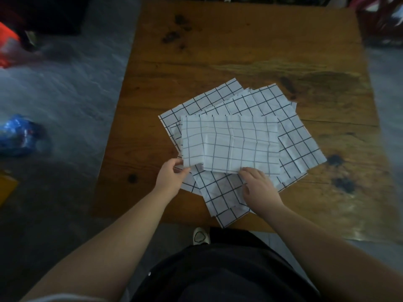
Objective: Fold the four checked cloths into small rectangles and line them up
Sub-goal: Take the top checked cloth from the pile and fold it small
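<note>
Head view: a top cloth (231, 143), white with thin dark checks and doubled into a broad rectangle, is seen lying on a loose pile of checked cloths (272, 105) near the middle of the desk (239, 51), slightly toward its near side. Its near left corner is pinched between the thumb and fingers of the left hand (172, 177). The right hand (259, 188) is set with curled fingers at the cloth's near edge; whether that edge is gripped or only pressed cannot be told. The cloths beneath are spread flat and fanned at differing angles, and one corner is carried to the desk's near edge, at or just over it. The desk is of brown wood, marked with dark knots and stains and a dull worn patch toward the far right. Bare wood is left across the far half and along both sides of the pile. A grey floor (65, 83) is seen to the left, where a blue bag (19, 136) lies well apart from the desk. A pale shoe (200, 235) is seen just below the near edge
</note>
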A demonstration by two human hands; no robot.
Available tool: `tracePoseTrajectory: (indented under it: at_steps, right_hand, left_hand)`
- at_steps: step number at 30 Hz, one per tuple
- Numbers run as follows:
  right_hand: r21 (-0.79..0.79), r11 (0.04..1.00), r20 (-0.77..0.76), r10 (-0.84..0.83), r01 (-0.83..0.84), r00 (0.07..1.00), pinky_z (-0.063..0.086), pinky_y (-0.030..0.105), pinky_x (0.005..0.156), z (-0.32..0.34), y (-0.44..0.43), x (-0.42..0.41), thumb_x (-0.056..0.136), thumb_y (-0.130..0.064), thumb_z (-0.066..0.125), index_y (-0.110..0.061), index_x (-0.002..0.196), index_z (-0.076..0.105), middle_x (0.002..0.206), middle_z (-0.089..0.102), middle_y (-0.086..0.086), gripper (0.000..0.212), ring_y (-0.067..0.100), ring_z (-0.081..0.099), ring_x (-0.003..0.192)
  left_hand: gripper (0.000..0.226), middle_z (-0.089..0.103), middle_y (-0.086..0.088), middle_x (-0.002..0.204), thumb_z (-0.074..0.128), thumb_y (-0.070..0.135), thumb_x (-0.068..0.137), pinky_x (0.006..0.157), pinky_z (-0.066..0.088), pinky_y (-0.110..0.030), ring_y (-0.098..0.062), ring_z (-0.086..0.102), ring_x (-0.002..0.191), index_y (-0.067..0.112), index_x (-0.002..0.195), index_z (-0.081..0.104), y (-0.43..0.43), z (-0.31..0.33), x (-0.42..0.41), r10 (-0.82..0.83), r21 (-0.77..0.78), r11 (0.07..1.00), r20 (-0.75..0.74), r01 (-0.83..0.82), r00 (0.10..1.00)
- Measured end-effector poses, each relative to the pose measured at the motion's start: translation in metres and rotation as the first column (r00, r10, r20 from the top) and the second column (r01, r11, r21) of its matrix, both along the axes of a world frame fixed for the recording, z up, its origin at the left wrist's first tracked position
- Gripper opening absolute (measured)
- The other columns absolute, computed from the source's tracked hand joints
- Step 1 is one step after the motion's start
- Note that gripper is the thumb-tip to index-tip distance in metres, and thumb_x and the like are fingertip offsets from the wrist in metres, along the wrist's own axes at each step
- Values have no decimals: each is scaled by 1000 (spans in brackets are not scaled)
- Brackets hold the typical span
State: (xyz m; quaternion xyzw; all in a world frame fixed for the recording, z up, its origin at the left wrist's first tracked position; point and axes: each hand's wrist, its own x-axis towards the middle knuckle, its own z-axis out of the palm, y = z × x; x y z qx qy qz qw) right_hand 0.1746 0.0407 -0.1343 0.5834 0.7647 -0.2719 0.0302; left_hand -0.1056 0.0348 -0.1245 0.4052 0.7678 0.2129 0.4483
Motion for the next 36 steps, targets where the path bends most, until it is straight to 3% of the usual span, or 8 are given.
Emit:
tracePoseTrajectory:
  at_steps: [8, 13, 18, 20, 22, 26, 29, 36]
  right_hand:
    - [-18, 1000, 48, 8, -7, 999, 29, 38, 119, -6, -1, 7, 96, -17, 46, -23, 150, 40, 155, 38, -5, 54, 18, 30, 142]
    - [-4, 1000, 66, 31, -31, 997, 28, 37, 118, -6, -3, 7, 98, -18, 46, -23, 150, 39, 155, 36, -4, 53, 18, 30, 143]
    - [27, 998, 81, 48, -50, 996, 27, 38, 119, -3, -5, 4, 95, -18, 47, -23, 150, 38, 154, 38, -3, 56, 18, 28, 144]
    - [40, 996, 89, 71, -75, 993, 24, 39, 122, -3, -8, 1, 95, -19, 46, -23, 152, 34, 158, 34, -2, 58, 19, 24, 148]
    - [47, 991, 95, 119, -124, 988, 18, 40, 125, -4, -11, -3, 96, -18, 45, -22, 155, 31, 162, 29, -1, 60, 20, 18, 151]
    - [32, 975, 112, 214, -218, 971, 7, 42, 126, -5, -16, -16, 99, -20, 41, -21, 159, 20, 167, 15, -1, 64, 19, 5, 155]
    - [1, 970, 140, 240, -243, 961, -2, 41, 126, -7, -17, -23, 100, -26, 36, -19, 160, 9, 169, 4, 0, 66, 19, -3, 155]
    - [-16, 965, 174, 261, -262, 950, -2, 41, 125, -15, -26, -11, 103, -34, 32, -18, 161, 8, 169, 3, 0, 64, 18, -4, 155]
  left_hand:
    - [32, 57, -1, 117, 61, 30, 101, 87, 40, -27, -15, 55, 104, 9, 124, 64, -5, -4, -16, -53, 63, 996, -146, 63, 988]
    - [31, 56, -6, 133, 60, 33, 101, 105, 40, -34, -24, 50, 124, 11, 121, 68, -9, -15, -41, -227, -52, 974, -320, 222, 920]
    - [37, 52, -4, 138, 65, 23, 97, 108, 46, -40, -22, 47, 128, 20, 133, 56, -8, -3, -28, -48, -8, 999, -330, 48, 943]
    - [44, 50, -3, 142, 63, 19, 97, 111, 40, -36, -21, 44, 134, 16, 139, 51, -13, 6, -14, -106, 109, 979, -452, 173, 886]
    - [46, 47, -2, 147, 58, 18, 98, 118, 29, -32, -20, 38, 141, 15, 143, 47, -20, 10, 3, -271, 179, 887, -544, 426, 794]
    - [63, 17, -2, 168, 45, 25, 103, 125, -1, -36, -20, 7, 156, 17, 160, 21, -31, 0, 46, -572, 55, 692, -567, 720, 592]
    - [69, -1, -4, 171, 36, 37, 106, 126, -9, -42, -22, -9, 157, 17, 163, 3, -36, -12, 66, -687, -109, 612, -563, 783, 459]
    - [70, -4, -4, 171, 29, 45, 106, 126, -6, -42, -21, -10, 157, 17, 162, -2, -51, -30, 61, -739, -209, 574, -549, 792, 391]
